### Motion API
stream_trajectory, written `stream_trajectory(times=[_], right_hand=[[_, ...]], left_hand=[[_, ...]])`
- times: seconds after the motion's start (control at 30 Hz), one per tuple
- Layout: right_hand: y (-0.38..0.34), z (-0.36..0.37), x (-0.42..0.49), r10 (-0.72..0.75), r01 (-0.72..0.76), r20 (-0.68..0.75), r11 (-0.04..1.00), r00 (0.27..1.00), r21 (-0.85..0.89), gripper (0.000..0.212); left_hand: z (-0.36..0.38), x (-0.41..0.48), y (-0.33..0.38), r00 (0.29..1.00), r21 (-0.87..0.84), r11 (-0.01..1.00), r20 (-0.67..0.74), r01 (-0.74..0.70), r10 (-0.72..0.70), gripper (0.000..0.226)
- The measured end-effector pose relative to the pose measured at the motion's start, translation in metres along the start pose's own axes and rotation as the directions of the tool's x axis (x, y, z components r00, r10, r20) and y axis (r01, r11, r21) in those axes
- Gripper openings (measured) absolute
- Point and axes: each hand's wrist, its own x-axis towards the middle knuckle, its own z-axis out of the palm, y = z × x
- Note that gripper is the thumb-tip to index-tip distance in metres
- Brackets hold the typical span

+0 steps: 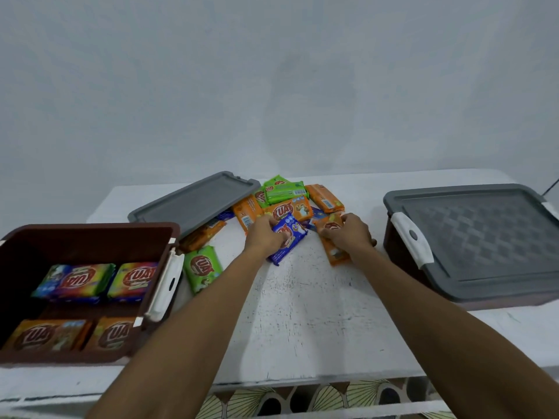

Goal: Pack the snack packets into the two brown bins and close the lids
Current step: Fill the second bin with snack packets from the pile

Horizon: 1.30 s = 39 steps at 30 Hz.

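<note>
An open brown bin stands at the left with several snack packets laid inside. Its grey lid leans on loose packets behind it. At the right, a second brown bin has its grey lid on. A pile of orange, green and blue packets lies at the table's middle back. My left hand grips a blue packet at the pile's front. My right hand grips an orange packet beside it.
A green packet lies alone next to the open bin's white latch. An orange packet sits under the loose lid's edge. The white table ends at a pale wall behind; patterned floor shows below the front edge.
</note>
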Motion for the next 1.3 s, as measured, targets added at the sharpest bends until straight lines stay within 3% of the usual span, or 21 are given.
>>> stream_trajectory(times=[0.1, 0.23, 0.43, 0.63, 0.77, 0.9, 1.07, 1.17, 1.3], right_hand=[[0.0, -0.006, -0.003, -0.096, 0.092, 0.059, 0.994, 0.994, 0.059, 0.041], [-0.001, -0.008, -0.012, -0.175, 0.155, 0.109, 0.973, 0.978, 0.173, 0.035], [-0.031, -0.006, -0.035, -0.173, 0.078, 0.162, 0.879, 0.972, 0.471, 0.035], [-0.087, -0.006, -0.067, -0.251, 0.13, 0.134, 0.805, 0.959, 0.579, 0.031], [-0.137, 0.008, -0.1, -0.333, 0.13, 0.215, 0.765, 0.918, 0.631, 0.025], [-0.188, 0.032, -0.138, -0.428, 0.156, 0.309, 0.763, 0.85, 0.627, 0.021], [-0.234, 0.075, -0.179, -0.505, 0.242, 0.43, 0.812, 0.748, 0.531, 0.023], [-0.245, 0.103, -0.199, -0.542, 0.418, 0.524, 0.84, 0.657, 0.345, 0.029], [-0.247, 0.133, -0.217, -0.44, 0.57, 0.703, 0.82, 0.558, 0.061, 0.024]], left_hand=[[-0.007, 0.0, 0.0, 0.995, -0.131, 0.991, 0.102, 0.034, -0.02, 0.034], [-0.015, -0.004, -0.004, 0.981, -0.318, 0.94, 0.181, 0.12, -0.064, 0.037], [-0.055, -0.019, 0.008, 0.991, -0.579, 0.809, 0.133, 0.099, -0.026, 0.02], [-0.135, -0.038, 0.022, 0.992, -0.63, 0.776, 0.092, -0.009, 0.086, 0.01], [-0.213, -0.055, 0.0, 0.982, -0.522, 0.848, 0.092, -0.094, 0.166, 0.011], [-0.294, -0.068, -0.045, 0.96, -0.353, 0.928, 0.199, -0.118, 0.197, 0.011], [-0.352, -0.069, -0.115, 0.909, -0.072, 0.996, 0.411, -0.047, 0.073, 0.016], [-0.356, -0.068, -0.149, 0.823, 0.032, 0.997, 0.567, -0.071, 0.041, 0.013], [-0.351, -0.067, -0.175, 0.706, 0.181, 0.977, 0.707, -0.108, -0.053, 0.018]])
